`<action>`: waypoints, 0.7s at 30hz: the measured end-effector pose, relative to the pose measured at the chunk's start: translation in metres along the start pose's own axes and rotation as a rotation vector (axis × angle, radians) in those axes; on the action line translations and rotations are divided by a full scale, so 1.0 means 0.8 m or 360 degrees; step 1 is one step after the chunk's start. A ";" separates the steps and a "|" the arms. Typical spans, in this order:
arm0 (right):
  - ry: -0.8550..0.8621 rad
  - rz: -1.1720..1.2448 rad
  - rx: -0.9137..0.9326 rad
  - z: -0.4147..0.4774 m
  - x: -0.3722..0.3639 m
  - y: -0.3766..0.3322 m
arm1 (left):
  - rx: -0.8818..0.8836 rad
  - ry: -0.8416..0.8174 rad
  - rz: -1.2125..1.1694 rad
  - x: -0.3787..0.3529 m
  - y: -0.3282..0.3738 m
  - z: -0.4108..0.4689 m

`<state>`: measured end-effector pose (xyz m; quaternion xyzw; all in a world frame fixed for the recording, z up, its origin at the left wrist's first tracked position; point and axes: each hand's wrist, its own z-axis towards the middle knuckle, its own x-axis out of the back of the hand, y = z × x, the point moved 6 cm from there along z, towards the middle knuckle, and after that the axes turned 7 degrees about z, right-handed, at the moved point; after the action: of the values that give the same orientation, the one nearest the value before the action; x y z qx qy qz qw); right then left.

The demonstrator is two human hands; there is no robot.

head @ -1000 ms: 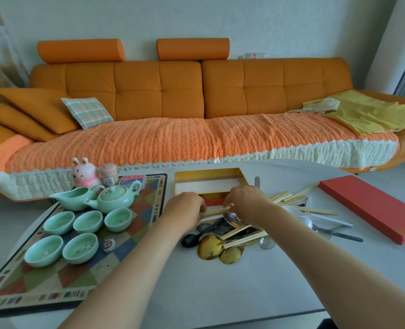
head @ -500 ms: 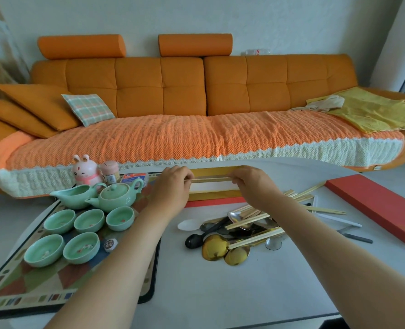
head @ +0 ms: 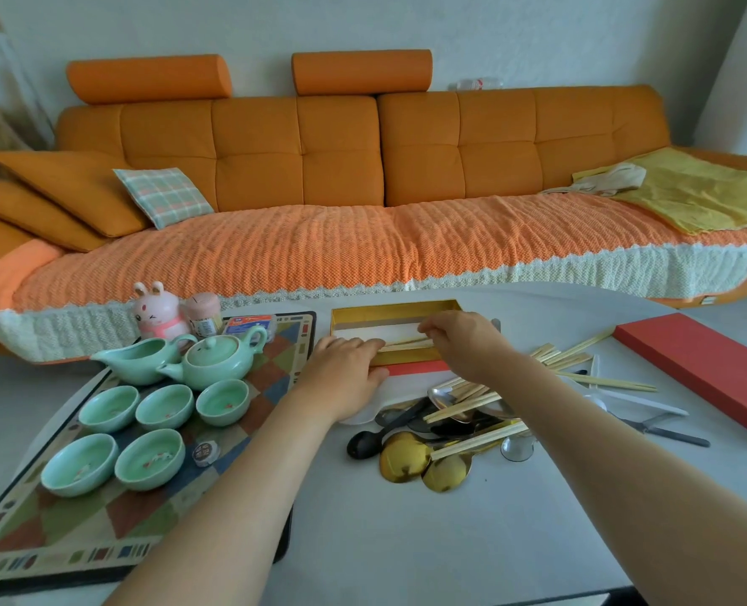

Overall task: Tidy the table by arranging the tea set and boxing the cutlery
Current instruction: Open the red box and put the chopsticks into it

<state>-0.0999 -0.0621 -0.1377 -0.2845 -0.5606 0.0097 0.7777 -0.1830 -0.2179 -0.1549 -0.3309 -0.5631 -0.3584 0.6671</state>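
An open box with a gold lining (head: 396,309) stands at the table's far middle. A pair of wooden chopsticks (head: 406,342) lies low inside it. My right hand (head: 466,343) curls its fingers round their right end. At the box's near left corner, my left hand (head: 345,378) rests flat with its fingertips at the chopsticks' left end. More chopsticks (head: 571,356), gold spoons (head: 404,461) and a black spoon (head: 363,443) lie in a heap under my right forearm. The green teapot (head: 218,360), pitcher (head: 140,358) and several cups (head: 166,406) stand on the patterned mat (head: 144,518).
The red box lid (head: 713,373) lies at the right. A knife (head: 669,435) and white plastic cutlery (head: 638,400) lie beside the heap. A pink rabbit toy (head: 159,310), a small jar (head: 205,314) and a blue packet (head: 249,324) sit behind the teapot. An orange sofa (head: 363,168) stands beyond the table.
Both hands lifted a pair of chopsticks out of the heap, carried it over the box and lowered it inside. My left hand has flattened against the box's edge.
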 end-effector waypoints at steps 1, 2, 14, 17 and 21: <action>-0.0062 -0.0025 0.0013 -0.004 -0.001 -0.002 | 0.0003 0.0000 0.0011 0.000 0.001 0.001; -0.0133 -0.0052 0.0024 -0.008 -0.002 -0.005 | 0.0004 0.0000 0.0027 0.001 0.003 0.002; -0.0055 0.0133 0.0189 -0.038 0.052 0.019 | -0.0148 0.0108 -0.0471 0.045 0.082 0.010; -0.0182 0.0027 0.0189 -0.062 0.061 0.031 | -0.0199 -0.0129 -0.0438 0.036 0.107 0.008; -0.0323 0.0008 0.0092 -0.086 0.069 0.053 | -0.0258 -0.0236 -0.0290 0.029 0.125 0.007</action>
<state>-0.0062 -0.0382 -0.1237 -0.2608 -0.6352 0.0564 0.7248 -0.0982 -0.1633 -0.1353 -0.3569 -0.6077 -0.4363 0.5594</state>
